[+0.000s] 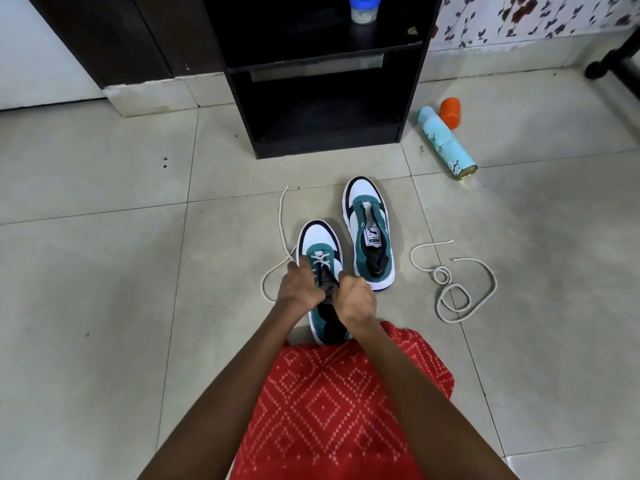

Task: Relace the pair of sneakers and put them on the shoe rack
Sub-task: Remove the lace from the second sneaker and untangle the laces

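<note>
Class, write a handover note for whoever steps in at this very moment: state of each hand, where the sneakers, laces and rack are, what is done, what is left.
Left hand: grips the first lace at the eyelets of the near sneaker.
Right hand: curled at the same eyelets; what it pinches is hidden.
Far sneaker: unlaced, right of the near one; second lace lies loose to its right.
Shoe rack: beyond them, holding neither sneaker.
Done: first crossings on the near sneaker.
Left: finish it, lace the far sneaker, shelve both.

The floor bears a part-laced sneaker, an unlaced sneaker, a coiled lace, a spray can and an orange cap.
</note>
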